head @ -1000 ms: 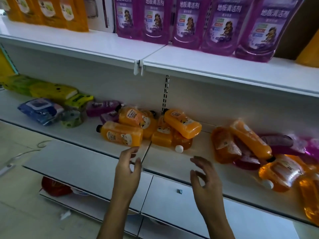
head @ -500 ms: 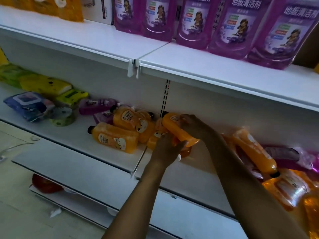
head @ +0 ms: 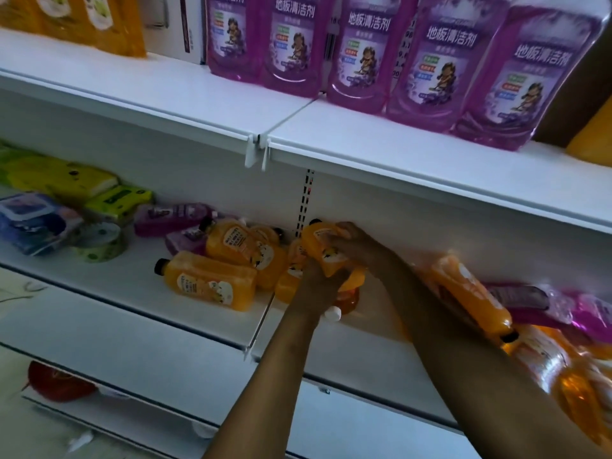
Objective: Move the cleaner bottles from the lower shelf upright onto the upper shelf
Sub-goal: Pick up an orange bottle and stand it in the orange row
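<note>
Both hands hold one orange bottle [head: 323, 250] on the lower shelf [head: 139, 286]: right hand [head: 354, 241] fingers grip it, left hand [head: 319, 286] fingers curl around its base.

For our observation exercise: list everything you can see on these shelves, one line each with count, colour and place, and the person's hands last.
Purple pouches: five, purple, upright on upper shelf.
Orange packs: count unclear, orange, upper shelf, far left.
Orange bottles: several, lying in a heap, middle of lower shelf.
Held bottle: one, orange, atop that heap.
Purple bottles: two, lying behind the heap.
Right heap: orange and purple containers, lower shelf, right.
Wipes pack: one, blue, lower shelf, left.
Green packs: several, yellow-green, lower left.
Round tub: one, green, beside the wipes.
White cap: one, lower shelf.
Left hand: grips the held bottle's lower end.
Right hand: grips its upper part.
</note>
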Demonstrator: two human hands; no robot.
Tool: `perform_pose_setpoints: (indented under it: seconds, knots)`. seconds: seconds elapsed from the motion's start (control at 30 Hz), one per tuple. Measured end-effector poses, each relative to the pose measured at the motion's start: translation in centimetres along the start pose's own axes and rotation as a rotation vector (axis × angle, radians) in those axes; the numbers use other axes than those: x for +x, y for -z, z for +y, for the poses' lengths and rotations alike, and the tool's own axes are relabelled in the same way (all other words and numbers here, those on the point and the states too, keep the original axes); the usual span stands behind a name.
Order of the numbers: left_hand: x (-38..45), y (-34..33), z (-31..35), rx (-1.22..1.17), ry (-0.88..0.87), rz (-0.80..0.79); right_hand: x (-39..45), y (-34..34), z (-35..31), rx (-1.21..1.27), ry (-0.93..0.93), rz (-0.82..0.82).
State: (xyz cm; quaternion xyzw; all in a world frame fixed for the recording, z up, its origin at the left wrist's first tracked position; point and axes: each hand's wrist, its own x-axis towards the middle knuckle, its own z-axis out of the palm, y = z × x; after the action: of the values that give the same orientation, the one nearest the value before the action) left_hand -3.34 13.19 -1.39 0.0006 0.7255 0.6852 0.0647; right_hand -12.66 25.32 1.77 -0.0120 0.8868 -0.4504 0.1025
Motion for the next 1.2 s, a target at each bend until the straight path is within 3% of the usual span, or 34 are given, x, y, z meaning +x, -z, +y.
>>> perform_pose_setpoints:
  seconds: [0.1,0.27,0.4,0.53,1.03,1.2]
  knots:
    - [-0.9,1.4,-0.8,-0.081,0.026,-0.055,-2.0,-0.3,-0.3,0.088,0.033,0.050]
    - [-3.5,1.9,-0.7,-0.072,-0.092,0.027,-6.6,-0.6,-1.3,0.011,0.201,0.152]
    - [-6.7,2.3,-0.7,-0.193,-0.233,-0.085,-11.7,0.2,-0.8,-0.024,0.284,0.147]
    - [-9.6,1.8,-1.0,-0.295,-0.182,-0.194,-16.2,1.3,-0.9,-0.013,0.245,0.094]
    - [-14.5,-5.2,-0.7,-0.228,-0.160,-0.519,-27.9,5.3,3.7,0.074,0.192,0.430]
    - [-15.2,-10.6,0.1,-0.189,-0.163,-0.604,-31.3,8.4,6.8,0.008,0.170,0.600]
